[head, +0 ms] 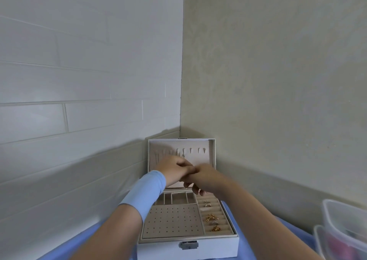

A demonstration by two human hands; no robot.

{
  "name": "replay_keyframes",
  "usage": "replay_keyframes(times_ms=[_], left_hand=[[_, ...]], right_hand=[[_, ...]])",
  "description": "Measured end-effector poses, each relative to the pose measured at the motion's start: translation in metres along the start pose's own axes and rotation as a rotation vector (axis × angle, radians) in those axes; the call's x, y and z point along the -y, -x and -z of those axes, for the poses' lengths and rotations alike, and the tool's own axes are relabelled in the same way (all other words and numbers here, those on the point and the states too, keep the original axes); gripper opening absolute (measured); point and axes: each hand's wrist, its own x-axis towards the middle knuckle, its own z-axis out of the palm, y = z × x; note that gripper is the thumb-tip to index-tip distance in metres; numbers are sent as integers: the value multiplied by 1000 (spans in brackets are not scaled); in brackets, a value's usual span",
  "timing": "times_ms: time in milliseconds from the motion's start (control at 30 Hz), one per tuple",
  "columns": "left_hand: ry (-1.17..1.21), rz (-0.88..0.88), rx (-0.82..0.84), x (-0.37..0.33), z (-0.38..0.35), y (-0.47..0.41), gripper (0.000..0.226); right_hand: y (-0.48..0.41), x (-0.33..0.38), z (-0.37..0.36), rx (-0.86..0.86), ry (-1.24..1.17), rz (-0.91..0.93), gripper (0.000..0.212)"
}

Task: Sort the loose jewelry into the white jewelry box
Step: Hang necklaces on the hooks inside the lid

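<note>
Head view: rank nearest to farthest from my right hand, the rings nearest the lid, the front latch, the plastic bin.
1. Rings nearest the lid, just below the right hand.
2. Front latch, low and central, toward the camera.
3. Plastic bin, at the far right edge.

Two hands (pixel 174 170), one box (pixel 158 248), two tubs (pixel 342 223)
</note>
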Motion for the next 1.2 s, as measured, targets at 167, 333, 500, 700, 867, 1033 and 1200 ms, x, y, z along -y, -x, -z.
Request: replay_keyframes(times_ms=[167, 333, 500, 700, 867, 1033, 1200], left_hand=[[-43, 19, -72, 12, 13, -13, 15], [-340, 110, 7, 30, 6, -25, 33], [-601, 71, 39, 45, -7, -33, 40], [-816, 60, 114, 48, -5, -36, 43], [-799, 27, 88, 49, -4, -38, 38], [-751, 24, 63, 47, -1, -33, 40], [-604, 12, 26, 39, -1, -17, 47]], right_hand=[[-12, -1, 8, -126, -3, 21, 19], [-31, 9, 16, -186, 120, 82, 17], [-53, 18, 22, -247, 218, 105, 15], [-67, 21, 22, -265, 342, 80, 18], [-74, 15, 19, -253, 545, 67, 17], [-66, -3, 8, -167, 709, 64, 23], [-46, -2, 9, -237, 646, 102, 26]])
